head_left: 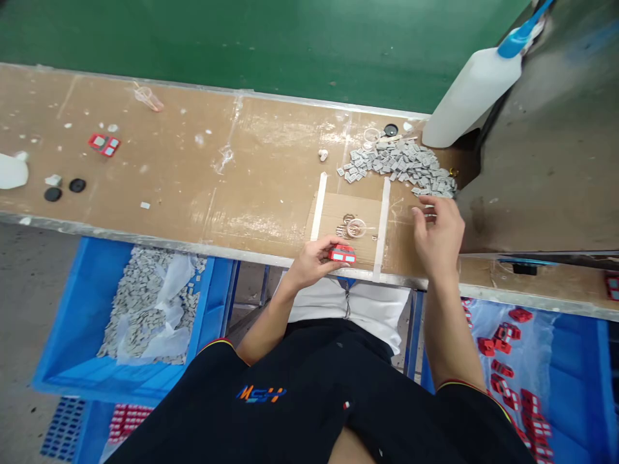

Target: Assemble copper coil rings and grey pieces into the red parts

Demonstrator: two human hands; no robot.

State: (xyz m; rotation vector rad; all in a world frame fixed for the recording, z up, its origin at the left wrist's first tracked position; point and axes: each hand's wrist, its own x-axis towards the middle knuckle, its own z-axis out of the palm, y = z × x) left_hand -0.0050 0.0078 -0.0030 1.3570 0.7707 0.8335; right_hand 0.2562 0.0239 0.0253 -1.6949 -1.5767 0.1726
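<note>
My left hand [314, 263] is closed around a small red plastic toy-car part [342, 254] with pale window-like panels, held at the table's front edge. Just beyond it, a clear round ring [356, 228] lies over dark marks on a cardboard pad [333, 209]. My right hand [439, 235] is at the near edge of a pile of small grey plastic pieces [406, 161]. Its fingers are curled, with a small gap between thumb and index finger. I see nothing between them.
A white bottle with a blue nozzle [476, 96] stands behind the pile, beside a metal housing [546, 161]. Blue bins hold grey pieces [145, 309] at left and red parts [503, 367] at right. Another red part [104, 145] and black discs [77, 185] lie on the left tabletop.
</note>
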